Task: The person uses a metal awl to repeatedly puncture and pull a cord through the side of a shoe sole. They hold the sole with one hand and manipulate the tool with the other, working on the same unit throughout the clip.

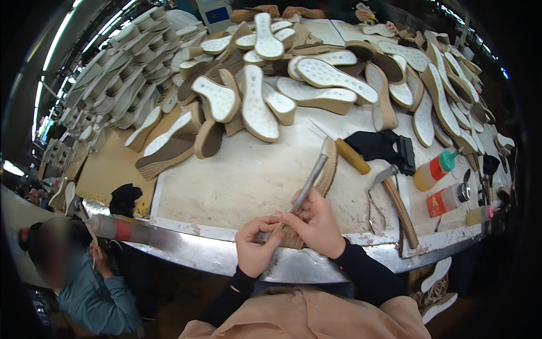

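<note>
Right hand, bare, gripped the long tan shoe-sole piece with grey strip around mid-length, lower centre of frame; left hand pinched nearer its bottom end. Long axis ran up-right over the white-topped bench.

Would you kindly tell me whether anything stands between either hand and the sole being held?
Nothing visible does: the left hand and right hand are bare and touch the sole directly. The yellow-handled pointed tool lies near the sole's far end, out of the way.
</note>
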Motion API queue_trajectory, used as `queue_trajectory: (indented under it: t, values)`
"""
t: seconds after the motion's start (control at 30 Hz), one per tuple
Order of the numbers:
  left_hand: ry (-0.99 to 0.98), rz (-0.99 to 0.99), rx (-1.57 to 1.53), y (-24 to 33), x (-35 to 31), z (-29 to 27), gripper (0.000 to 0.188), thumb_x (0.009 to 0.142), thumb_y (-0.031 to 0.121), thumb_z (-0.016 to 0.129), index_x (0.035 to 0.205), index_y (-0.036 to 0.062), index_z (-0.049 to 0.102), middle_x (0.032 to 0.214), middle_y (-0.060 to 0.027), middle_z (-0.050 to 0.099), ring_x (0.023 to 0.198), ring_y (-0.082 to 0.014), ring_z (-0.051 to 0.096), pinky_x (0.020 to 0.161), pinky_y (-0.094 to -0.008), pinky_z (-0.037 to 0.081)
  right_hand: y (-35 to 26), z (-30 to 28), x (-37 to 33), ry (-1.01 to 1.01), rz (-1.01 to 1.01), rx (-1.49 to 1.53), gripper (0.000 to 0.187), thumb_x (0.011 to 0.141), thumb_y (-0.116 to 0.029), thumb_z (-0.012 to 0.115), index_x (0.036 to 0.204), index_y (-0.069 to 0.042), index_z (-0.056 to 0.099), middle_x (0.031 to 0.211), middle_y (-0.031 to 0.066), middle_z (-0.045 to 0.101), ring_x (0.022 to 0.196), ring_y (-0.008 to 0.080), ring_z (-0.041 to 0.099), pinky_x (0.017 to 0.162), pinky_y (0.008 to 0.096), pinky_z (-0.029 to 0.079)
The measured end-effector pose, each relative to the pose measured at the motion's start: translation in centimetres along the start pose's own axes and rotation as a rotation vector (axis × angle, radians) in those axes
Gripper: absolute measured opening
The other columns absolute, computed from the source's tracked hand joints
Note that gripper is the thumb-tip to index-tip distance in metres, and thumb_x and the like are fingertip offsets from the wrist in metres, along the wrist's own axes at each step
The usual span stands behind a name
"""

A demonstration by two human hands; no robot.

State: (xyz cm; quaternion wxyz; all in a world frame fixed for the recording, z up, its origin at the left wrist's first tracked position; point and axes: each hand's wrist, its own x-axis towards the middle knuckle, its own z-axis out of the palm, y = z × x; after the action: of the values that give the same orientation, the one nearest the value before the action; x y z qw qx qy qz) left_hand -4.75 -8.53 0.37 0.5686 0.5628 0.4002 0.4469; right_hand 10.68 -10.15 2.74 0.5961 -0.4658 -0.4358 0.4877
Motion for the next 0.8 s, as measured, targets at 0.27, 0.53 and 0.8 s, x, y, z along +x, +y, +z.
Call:
queue_trajectory:
  t: [0.27, 0.53, 0.8]
  values:
    - [0.096, -0.029, -0.137, -0.8, -0.3, 0.9, 0.009, 0.070, -0.008, 0.063, 0.079, -0.0064, 0.063, 0.093, -0.0118, 0.066, 0.099, -0.0202, 0.062, 0.085, -0.0279, 0.047, 0.0, -0.6, -0.5, 0.085, 0.095, 0.257, 0.032, 0.085, 0.003, 0.061, 0.107, -0.003, 0.038, 0.081, 0.0089, 0.059, 0.053, 0.0101, 0.058, 0.043, 0.0191, 0.045]
    - [0.083, 0.081, -0.058, -1.7, -0.2, 1.1, 0.007, 0.073, -0.008, 0.060, 0.079, -0.0048, 0.061, 0.096, -0.0140, 0.065, 0.098, -0.0204, 0.061, 0.087, -0.0302, 0.045, -0.5, -3.0, 0.1, 0.165, -0.137, 0.239, 0.030, 0.084, 0.004, 0.059, 0.105, -0.005, 0.041, 0.078, 0.0081, 0.057, 0.051, 0.0132, 0.056, 0.042, 0.0226, 0.046]
    - [0.070, 0.234, 0.249, 0.9, -1.8, -0.4, 0.055, 0.072, 0.008, 0.074, 0.121, 0.0028, 0.050, 0.115, -0.0107, 0.060, 0.101, -0.0196, 0.057, 0.086, -0.0315, 0.043, 0.7, -8.1, 2.6, 0.666, -0.311, 0.308, 0.020, 0.088, -0.007, 0.060, 0.104, -0.007, 0.048, 0.076, 0.0056, 0.058, 0.056, 0.0083, 0.051, 0.047, 0.0192, 0.039]
